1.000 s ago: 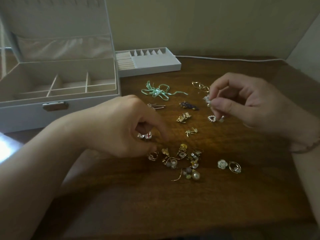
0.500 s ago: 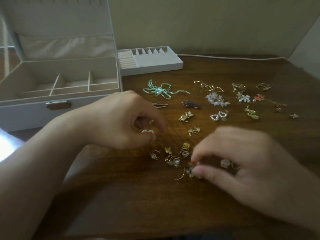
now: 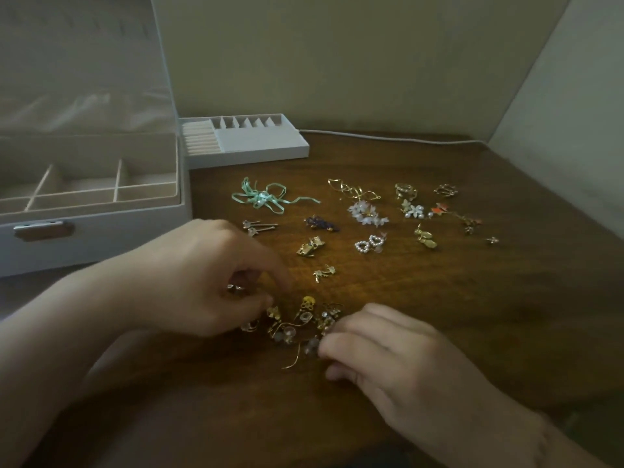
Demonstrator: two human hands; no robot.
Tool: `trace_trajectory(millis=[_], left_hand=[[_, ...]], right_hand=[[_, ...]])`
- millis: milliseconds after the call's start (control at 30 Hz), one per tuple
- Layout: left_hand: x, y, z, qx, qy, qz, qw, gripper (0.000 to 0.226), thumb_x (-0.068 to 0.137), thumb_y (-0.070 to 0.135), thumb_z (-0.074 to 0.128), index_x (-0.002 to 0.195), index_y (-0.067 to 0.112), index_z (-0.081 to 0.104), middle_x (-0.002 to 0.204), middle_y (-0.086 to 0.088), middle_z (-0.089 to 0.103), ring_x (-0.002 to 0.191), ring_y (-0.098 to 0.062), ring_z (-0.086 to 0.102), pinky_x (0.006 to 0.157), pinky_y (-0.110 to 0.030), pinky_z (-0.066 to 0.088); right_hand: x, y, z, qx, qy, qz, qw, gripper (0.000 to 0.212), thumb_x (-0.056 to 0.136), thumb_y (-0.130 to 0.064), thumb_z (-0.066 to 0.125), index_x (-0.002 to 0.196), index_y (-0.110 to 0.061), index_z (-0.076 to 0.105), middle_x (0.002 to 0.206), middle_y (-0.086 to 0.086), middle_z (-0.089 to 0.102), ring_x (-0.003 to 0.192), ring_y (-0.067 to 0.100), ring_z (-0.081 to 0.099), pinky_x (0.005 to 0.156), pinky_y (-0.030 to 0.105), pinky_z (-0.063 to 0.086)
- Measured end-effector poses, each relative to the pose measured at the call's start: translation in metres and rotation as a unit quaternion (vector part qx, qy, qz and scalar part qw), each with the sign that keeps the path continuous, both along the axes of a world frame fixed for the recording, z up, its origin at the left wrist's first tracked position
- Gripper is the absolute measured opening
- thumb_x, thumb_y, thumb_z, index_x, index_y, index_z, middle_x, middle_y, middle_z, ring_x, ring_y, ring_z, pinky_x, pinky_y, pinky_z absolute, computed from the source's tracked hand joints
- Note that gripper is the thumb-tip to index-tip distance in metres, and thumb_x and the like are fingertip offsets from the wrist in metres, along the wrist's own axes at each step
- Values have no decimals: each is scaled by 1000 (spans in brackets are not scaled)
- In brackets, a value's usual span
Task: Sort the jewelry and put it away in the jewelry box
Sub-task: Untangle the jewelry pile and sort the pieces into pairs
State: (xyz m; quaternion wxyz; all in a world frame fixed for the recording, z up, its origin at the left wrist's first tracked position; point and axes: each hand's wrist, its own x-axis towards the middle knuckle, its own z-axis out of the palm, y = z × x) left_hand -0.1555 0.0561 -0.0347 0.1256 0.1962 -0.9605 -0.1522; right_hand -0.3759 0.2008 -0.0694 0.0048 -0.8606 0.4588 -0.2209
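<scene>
A white jewelry box (image 3: pixel 94 231) stands open at the left, its lid up and its compartments bare. A small heap of mixed earrings (image 3: pixel 304 324) lies on the wooden table (image 3: pixel 439 315) between my hands. My left hand (image 3: pixel 202 282) is curled at the heap's left edge, with a small silver earring (image 3: pixel 235 288) held in its fingers. My right hand (image 3: pixel 388 356) reaches into the heap from the right, fingertips pinching among the pieces; what they hold is hidden. Paired earrings lie spread out beyond: a mint ribbon bow (image 3: pixel 266 197), pearl hearts (image 3: pixel 369 243), white flowers (image 3: pixel 366 212).
The box's removed tray (image 3: pixel 250 146) with ring rolls and small slots sits at the back, beside the box. A white cable (image 3: pixel 388 138) runs along the table's far edge. More gold and orange earrings (image 3: pixel 445 211) lie at the right. Walls close the back and right.
My right hand left the white flower earrings at the back and came down to the near heap. My left hand slid slightly nearer the heap, still holding its piece.
</scene>
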Motion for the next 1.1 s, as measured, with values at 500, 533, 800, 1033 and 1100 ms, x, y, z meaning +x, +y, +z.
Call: trace_trajectory(millis=[500,533,800,1033,1100], left_hand=[[-41,35,-24,-72,-20,-14,997,75,89,82,38,153,46,27,166,18,14,154,-10,12,122,-39,23],[-44,37,-26,-72,-44,-9,996,79,86,86,35,154,49,19,167,20,5,155,-11,3,123,-39,16],[-48,37,-37,-60,-86,1,994,84,85,88,31,156,48,10,167,21,1,155,-8,-6,125,-42,7],[-53,46,-32,-26,-82,-31,996,82,88,81,40,157,43,15,167,21,-2,151,1,-15,125,-36,2],[-54,50,-28,-61,-86,-41,994,79,90,80,38,156,43,17,168,17,-5,152,-5,-19,124,-39,-1]], right_hand=[[-114,-19,21,-26,-129,-281,951,24,81,-19,73,97,-36,67,88,-17,66,80,-1,64,74,0,42],[-120,-20,19,-12,-144,-292,945,26,82,-18,73,96,-38,66,85,-18,66,75,0,65,70,3,46],[-118,-24,1,-31,-136,-299,944,26,80,-21,73,101,-36,65,95,-30,58,92,-15,56,67,6,42],[-118,-23,-2,-21,-123,-278,952,24,81,-18,73,103,-27,69,95,-18,63,92,-11,55,75,7,35],[-118,-23,-2,-27,-118,-277,953,24,81,-16,73,103,-25,70,94,-15,63,92,-12,52,75,9,34]])
